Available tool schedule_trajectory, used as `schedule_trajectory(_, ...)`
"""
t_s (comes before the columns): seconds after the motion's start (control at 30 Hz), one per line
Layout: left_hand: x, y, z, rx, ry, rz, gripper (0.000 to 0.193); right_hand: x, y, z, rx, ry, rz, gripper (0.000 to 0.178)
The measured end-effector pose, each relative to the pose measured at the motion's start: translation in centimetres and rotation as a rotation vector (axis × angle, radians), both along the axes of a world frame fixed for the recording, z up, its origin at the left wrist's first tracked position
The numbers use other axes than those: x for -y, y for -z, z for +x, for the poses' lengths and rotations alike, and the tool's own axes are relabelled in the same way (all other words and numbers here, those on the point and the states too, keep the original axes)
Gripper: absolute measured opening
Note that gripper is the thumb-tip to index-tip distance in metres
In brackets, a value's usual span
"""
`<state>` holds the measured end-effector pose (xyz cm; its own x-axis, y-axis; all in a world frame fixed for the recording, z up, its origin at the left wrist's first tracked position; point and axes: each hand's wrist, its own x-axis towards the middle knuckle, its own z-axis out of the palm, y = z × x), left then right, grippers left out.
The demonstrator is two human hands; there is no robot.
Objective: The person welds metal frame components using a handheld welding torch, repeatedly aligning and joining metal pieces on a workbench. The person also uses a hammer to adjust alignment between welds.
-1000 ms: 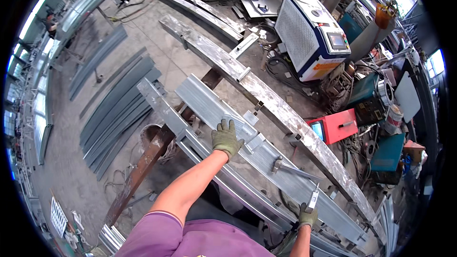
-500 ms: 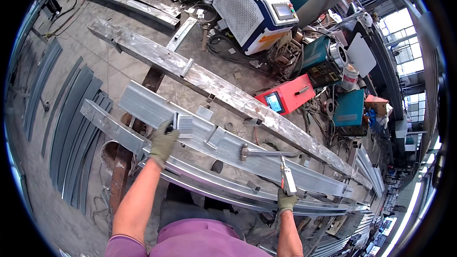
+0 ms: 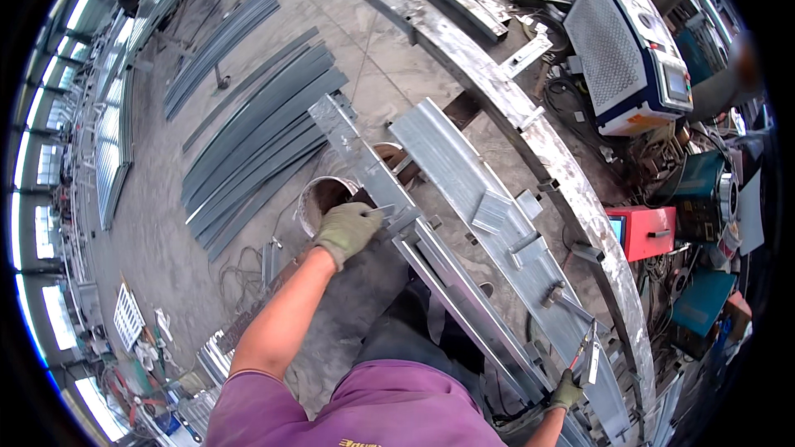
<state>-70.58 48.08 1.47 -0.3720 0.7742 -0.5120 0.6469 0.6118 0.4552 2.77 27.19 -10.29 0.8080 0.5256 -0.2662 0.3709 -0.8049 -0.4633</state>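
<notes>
R hand (image 3: 566,392), gloved, nearest: fingers wrapped round a slim hand tool (image 3: 591,362), nozzle end up, alongside the wide channel (image 3: 443,147). L hand (image 3: 348,233), gloved too: fingers look closed on a small metal pc (image 3: 384,209); glove hides most of it, so can't tell exact shape. Pc is at the near edge of the flat rail (image 3: 356,145); can't tell if touching or just beside.

To do this well, I'd say: seat pc flush & square vs the rail, no tilt; grip it by the outer side so fingertips don't get pinched btwn pc & rail. Keep nozzle off L hand, and tool cable (if any) clear of edges.

Beyond rail, on the channel: silver block (image 3: 492,211), second block (image 3: 527,252) & hammer (image 3: 553,293). Don't bump those w/ R arm. Farther: long scuffed beam (image 3: 435,41), then red box (image 3: 650,233) & white/blue cabinet (image 3: 606,50).
</notes>
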Motion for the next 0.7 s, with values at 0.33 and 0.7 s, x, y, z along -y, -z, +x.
schedule_trajectory(0.33, -3.7, 1.6, 3.8, 0.034, 0.346, -0.225, 0.068, 0.3, 1.6, 1.7, 0.177, -0.036, -0.035, 0.054)
schedule_trajectory(0.7, 2.9, 8.1, 6.0, 0.085, 0.184, 0.279, 0.064, 0.5, 1.5, 1.6, 0.051, 0.021, -0.034, 0.062)
